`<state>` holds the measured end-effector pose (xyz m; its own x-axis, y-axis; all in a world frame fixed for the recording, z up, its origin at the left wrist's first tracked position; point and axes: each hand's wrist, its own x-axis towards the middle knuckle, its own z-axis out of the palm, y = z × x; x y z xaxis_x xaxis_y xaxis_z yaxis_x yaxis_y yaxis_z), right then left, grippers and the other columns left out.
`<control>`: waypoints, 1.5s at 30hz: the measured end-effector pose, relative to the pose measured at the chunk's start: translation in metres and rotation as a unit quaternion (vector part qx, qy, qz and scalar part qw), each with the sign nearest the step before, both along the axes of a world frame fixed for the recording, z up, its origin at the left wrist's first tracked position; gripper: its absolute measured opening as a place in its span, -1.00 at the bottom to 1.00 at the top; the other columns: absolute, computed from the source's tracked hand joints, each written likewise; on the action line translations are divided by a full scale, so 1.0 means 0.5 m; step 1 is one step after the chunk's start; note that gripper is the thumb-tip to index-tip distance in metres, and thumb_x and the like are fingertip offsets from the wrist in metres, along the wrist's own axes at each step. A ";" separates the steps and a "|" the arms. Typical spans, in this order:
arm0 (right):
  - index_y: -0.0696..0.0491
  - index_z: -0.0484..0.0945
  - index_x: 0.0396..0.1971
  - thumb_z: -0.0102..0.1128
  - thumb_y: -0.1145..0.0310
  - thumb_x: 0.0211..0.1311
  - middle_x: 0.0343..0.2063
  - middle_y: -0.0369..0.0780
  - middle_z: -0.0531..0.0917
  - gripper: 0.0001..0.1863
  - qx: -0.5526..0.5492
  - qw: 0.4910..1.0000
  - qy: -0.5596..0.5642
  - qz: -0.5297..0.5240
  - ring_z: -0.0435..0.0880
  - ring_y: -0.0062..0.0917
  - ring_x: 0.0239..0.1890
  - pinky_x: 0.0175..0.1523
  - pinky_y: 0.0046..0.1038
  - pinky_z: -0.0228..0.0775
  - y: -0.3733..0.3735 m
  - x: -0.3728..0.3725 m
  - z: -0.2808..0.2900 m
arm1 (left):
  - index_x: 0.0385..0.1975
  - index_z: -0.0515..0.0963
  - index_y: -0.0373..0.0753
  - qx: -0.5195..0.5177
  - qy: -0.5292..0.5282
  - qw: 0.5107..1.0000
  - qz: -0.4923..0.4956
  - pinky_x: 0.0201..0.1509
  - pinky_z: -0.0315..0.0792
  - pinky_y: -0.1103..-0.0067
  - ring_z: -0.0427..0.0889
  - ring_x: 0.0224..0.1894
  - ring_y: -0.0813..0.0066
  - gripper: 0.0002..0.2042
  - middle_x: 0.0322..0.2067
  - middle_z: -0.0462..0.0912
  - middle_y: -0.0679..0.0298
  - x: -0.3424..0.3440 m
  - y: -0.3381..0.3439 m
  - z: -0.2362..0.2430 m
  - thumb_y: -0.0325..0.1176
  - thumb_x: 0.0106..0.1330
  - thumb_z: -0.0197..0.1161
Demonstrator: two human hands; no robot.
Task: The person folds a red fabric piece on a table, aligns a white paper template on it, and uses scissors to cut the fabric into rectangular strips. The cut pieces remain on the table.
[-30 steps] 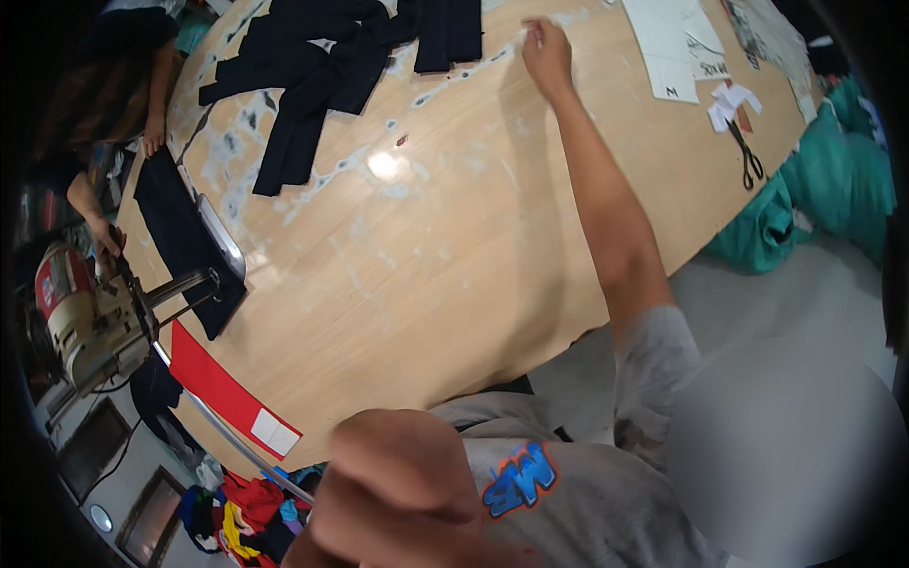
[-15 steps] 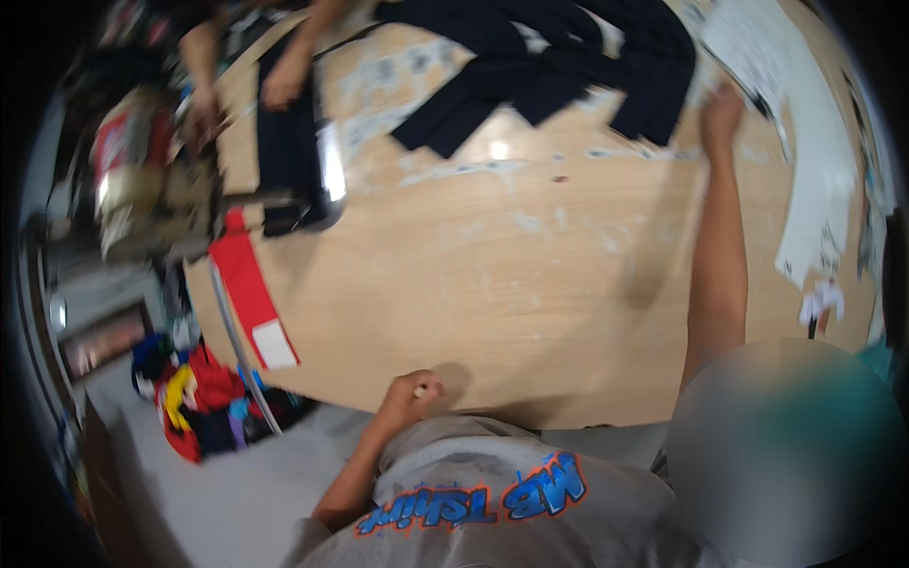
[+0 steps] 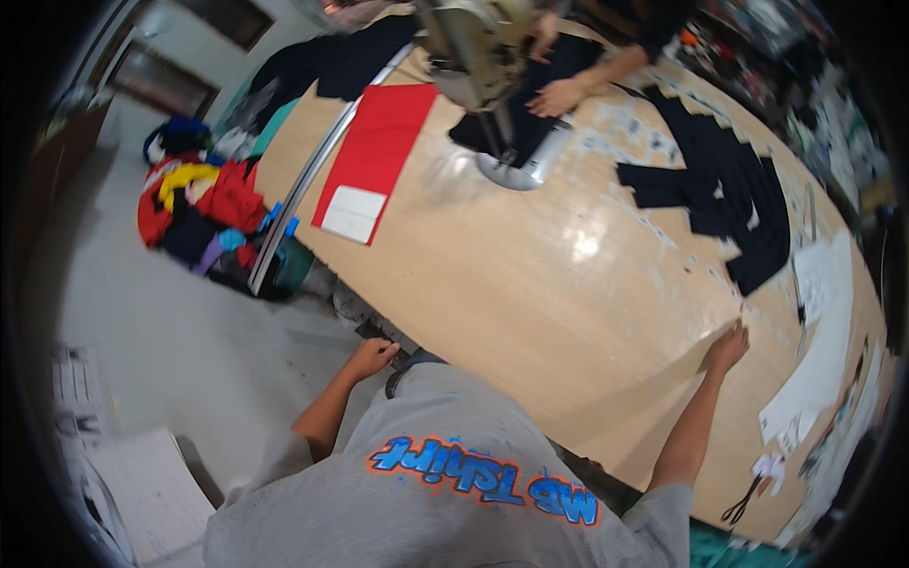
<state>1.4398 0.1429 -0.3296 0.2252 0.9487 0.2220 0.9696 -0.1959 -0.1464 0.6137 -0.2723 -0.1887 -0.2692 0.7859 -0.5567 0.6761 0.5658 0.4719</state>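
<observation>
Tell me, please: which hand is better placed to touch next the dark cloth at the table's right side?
Right, probably. The right hand is over the table, close to the dark cloth. The left hand is beyond the table's near edge, much farther away.

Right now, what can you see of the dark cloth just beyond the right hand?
The dark cloth looks near-black and matte, in several long bands with stepped, squared ends and small gaps between them. It lies flat on the wooden table, on the right side. Its near end points toward the right hand, which appears just short of it. Whether the bands are joined is unclear.
</observation>
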 end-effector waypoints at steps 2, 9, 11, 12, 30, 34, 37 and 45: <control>0.22 0.54 0.45 -0.01 0.30 0.69 0.40 0.20 0.56 -0.50 0.039 0.999 0.032 0.010 0.50 0.11 0.44 0.58 -0.02 0.26 -0.068 -0.105 -0.001 | -0.29 0.67 -0.29 -0.003 0.005 1.000 0.025 -0.25 0.51 0.34 0.66 -0.36 0.38 -0.70 -0.40 0.73 0.19 0.014 -0.039 0.011 -0.16 0.53 0.44; 0.21 0.27 0.63 -0.14 0.33 0.77 0.64 0.08 0.30 -0.42 0.119 0.991 0.029 -0.054 0.15 -0.06 0.71 0.80 -0.11 -0.14 -0.263 -0.207 -0.137 | -0.22 0.76 -0.34 0.084 -0.082 0.991 0.070 -0.23 0.51 0.38 0.64 -0.36 0.44 -0.55 -0.40 0.77 0.15 0.061 -0.078 -0.101 0.02 0.61 0.33; 0.16 0.35 0.59 -0.04 0.43 0.64 0.66 0.15 0.22 -0.41 0.061 0.991 0.119 -0.012 0.04 0.04 0.74 0.79 0.00 -0.14 -0.328 -0.427 -0.025 | -0.34 0.78 -0.42 -0.053 -0.036 0.987 0.150 -0.30 0.47 0.31 0.55 -0.40 0.54 -0.36 -0.54 0.72 0.14 0.012 -0.198 -0.097 0.16 0.67 0.19; 0.13 0.44 0.53 0.00 0.48 0.64 0.59 0.12 0.33 -0.47 0.075 0.984 0.156 -0.028 0.16 0.03 0.69 0.73 -0.04 0.01 -0.348 -0.467 0.024 | -0.39 0.77 -0.41 0.096 -0.009 0.986 0.133 -0.30 0.47 0.29 0.55 -0.43 0.49 -0.35 -0.58 0.70 0.13 0.024 -0.226 -0.122 0.16 0.66 0.20; 0.08 0.66 0.29 0.11 0.42 0.57 0.26 0.02 0.68 -0.62 -0.039 0.997 0.052 0.046 0.61 0.04 0.26 0.40 -0.03 0.48 0.089 -0.478 0.137 | -0.09 0.78 -0.34 0.264 -0.111 0.860 -0.423 0.10 0.63 0.22 0.80 -0.05 0.25 -0.70 -0.14 0.82 0.10 0.470 0.347 0.861 -0.24 0.34 0.45; 0.19 0.73 0.11 0.02 0.51 0.55 0.14 0.01 0.75 -0.67 -0.005 0.996 0.047 0.072 0.62 0.01 0.23 0.36 -0.08 0.47 0.013 -0.439 0.145 | -0.15 0.67 -0.10 0.474 0.102 0.781 -0.393 0.15 0.43 0.47 0.63 -0.17 0.52 -0.90 -0.20 0.59 0.45 0.533 0.324 0.801 -0.32 0.42 0.31; 0.22 0.72 0.06 0.22 0.45 0.48 0.07 0.03 0.75 -0.72 0.050 0.988 0.120 0.086 0.65 -0.02 0.17 0.39 -0.09 0.44 -0.093 -0.433 0.097 | -0.18 0.64 -0.21 0.401 0.052 0.820 -0.404 0.11 0.51 0.47 0.63 -0.10 0.52 -0.87 -0.18 0.61 0.36 0.516 0.311 0.865 -0.36 0.35 0.31; 0.18 0.62 0.25 0.10 0.34 0.63 0.11 -0.01 0.77 -0.64 -0.013 0.941 0.323 -0.097 0.70 -0.18 0.15 0.39 -0.24 0.42 -0.399 -0.522 0.125 | 0.00 0.72 -0.23 0.266 -0.256 0.759 -0.536 0.39 0.41 0.25 0.66 0.16 0.24 -0.71 0.10 0.72 0.07 0.514 0.320 0.769 -0.20 0.42 0.32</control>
